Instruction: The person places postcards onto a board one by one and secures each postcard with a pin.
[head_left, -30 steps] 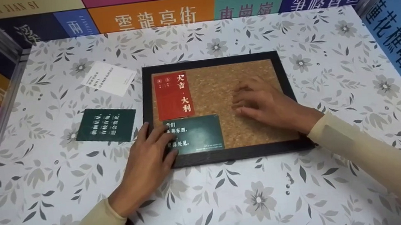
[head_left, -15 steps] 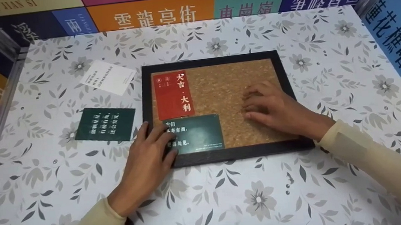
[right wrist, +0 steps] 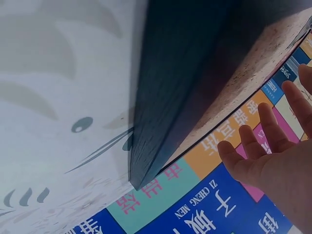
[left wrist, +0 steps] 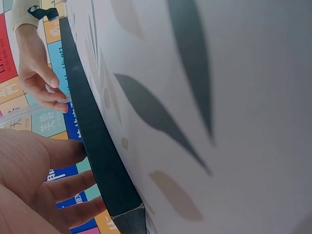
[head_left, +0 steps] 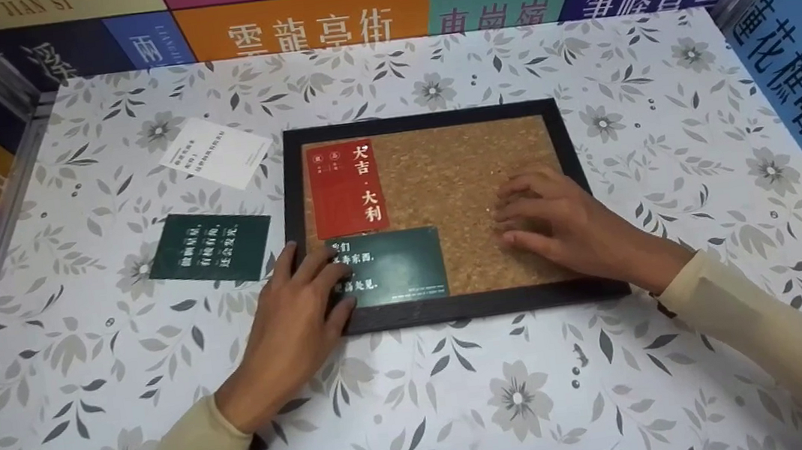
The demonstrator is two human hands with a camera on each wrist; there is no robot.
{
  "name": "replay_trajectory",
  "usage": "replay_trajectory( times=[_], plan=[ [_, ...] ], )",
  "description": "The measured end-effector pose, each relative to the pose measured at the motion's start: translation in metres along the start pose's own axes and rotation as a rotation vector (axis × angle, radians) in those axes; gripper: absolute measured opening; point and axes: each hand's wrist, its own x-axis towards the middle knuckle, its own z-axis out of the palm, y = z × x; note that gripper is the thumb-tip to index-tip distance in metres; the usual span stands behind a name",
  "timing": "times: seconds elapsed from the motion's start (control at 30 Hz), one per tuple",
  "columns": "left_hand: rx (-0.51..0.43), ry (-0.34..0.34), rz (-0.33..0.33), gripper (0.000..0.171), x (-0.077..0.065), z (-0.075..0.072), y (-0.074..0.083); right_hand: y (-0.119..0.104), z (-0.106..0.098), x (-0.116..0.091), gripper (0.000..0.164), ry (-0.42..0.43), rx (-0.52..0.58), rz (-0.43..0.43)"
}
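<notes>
A black-framed cork board (head_left: pixel 455 173) lies flat on the table. At its upper left is a red card (head_left: pixel 346 188) with white characters, and a dark green card (head_left: pixel 398 267) sits below that. My left hand (head_left: pixel 300 304) rests on the frame's lower left corner, its fingers spread and covering part of the green card's left side. Over the right half of the cork is my right hand (head_left: pixel 559 218), fingers loosely bent. The right wrist view shows those fingers (right wrist: pixel 251 146) raised off the board with nothing between them. A few pale specks near them are too small to identify.
A second dark green card (head_left: pixel 211 246) and a white card (head_left: pixel 218 153) lie on the table left of the board. Flower-patterned paper covers the table (head_left: pixel 422 411). Panels (head_left: pixel 310 24) with large coloured characters stand along the back and both sides.
My right hand has slid rightward over the cork, away from the cards. The left hand, the board and the cards have kept their places.
</notes>
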Motion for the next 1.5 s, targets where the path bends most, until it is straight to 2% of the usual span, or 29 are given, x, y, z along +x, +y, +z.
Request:
replay_trajectory(
  times=[0.2, 0.43, 0.7, 0.9, 1.13, 1.4, 1.5],
  plan=[
    [-0.006, -0.010, -0.010, 0.033, -0.001, 0.001, -0.001, -0.004, -0.002, -0.008, 0.020, -0.001, 0.012, -0.008],
    [-0.004, -0.014, -0.008, 0.034, 0.000, 0.000, -0.001, -0.010, -0.011, -0.021, 0.022, -0.006, 0.057, 0.020],
    [-0.001, -0.007, 0.006, 0.035, -0.001, -0.001, 0.000, -0.016, -0.015, -0.038, 0.029, -0.016, 0.089, -0.026],
    [-0.016, -0.040, -0.021, 0.037, 0.000, -0.002, 0.002, -0.021, -0.016, -0.050, 0.031, -0.034, 0.081, -0.025],
    [-0.016, -0.031, -0.017, 0.036, 0.000, -0.001, 0.001, -0.030, -0.021, -0.062, 0.028, -0.079, 0.080, -0.020],
    [-0.020, -0.047, -0.031, 0.036, 0.000, -0.001, -0.001, -0.037, -0.023, -0.076, 0.023, -0.066, 0.105, -0.087],
    [-0.020, -0.041, -0.025, 0.035, 0.000, -0.001, -0.002, -0.040, -0.024, -0.081, 0.027, -0.092, 0.103, -0.059]
  ],
)
